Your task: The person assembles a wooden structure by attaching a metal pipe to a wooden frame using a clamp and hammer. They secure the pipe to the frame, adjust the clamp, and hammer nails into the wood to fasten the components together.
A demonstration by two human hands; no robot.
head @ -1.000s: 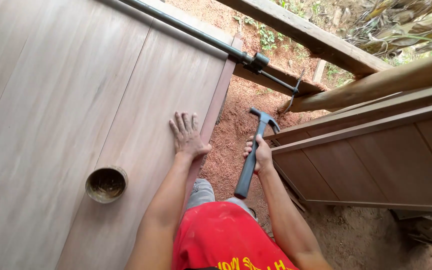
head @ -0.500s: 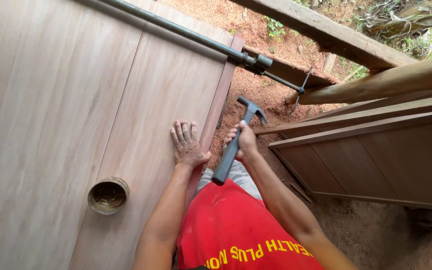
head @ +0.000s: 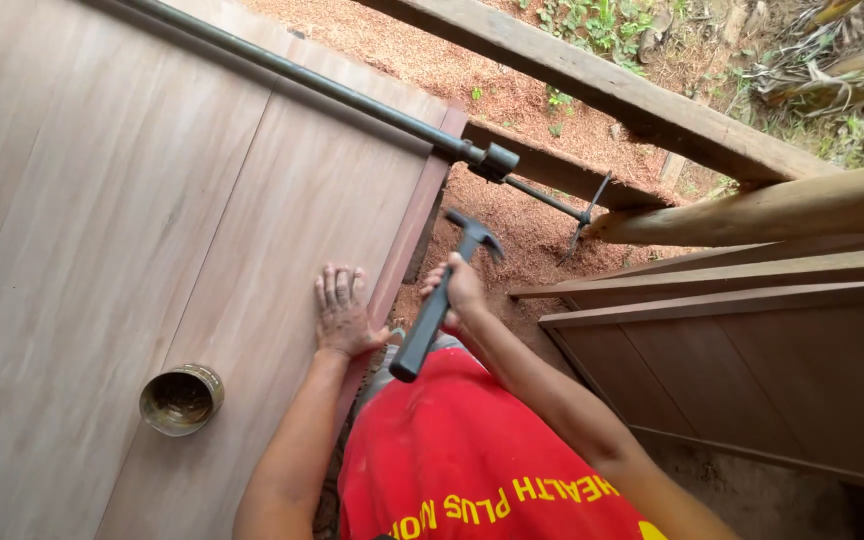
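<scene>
Head view, looking down. Left hand (head: 344, 312) spread flat, palm down, on the right edge of the wooden panel (head: 152, 250), at frame centre, fingers apart and holding nothing. Right hand (head: 460, 290) clamped around the upper handle of a claw hammer (head: 439, 300), just right of centre, with the head raised toward the upper middle of the frame, above the gap of red soil (head: 542, 235) and clear of the panel. Handle end pointing down toward the red shirt (head: 462, 460). Long pipe clamp (head: 352, 90) running diagonally from upper left to its dark jaw block at the panel's top right corner, with a thin crank rod reaching on toward the round timber rail (head: 782, 210). Small open can (head: 181, 398) with a dark residue inside, standing on the panel at lower left, well apart from both hands.

Likely hazards, judged from this arrangement: left thumb lying just beside the edge frame strip (head: 417, 225), so close to any misdirected blow along that strip; grip high on the handle, likely reducing control of the head; glancing strike liable to dent the soft edge or jar the clamp loose; vibration liable to walk the can and spill its contents onto the panel face. Second framed panel (head: 752, 370) at right, untouched.
</scene>
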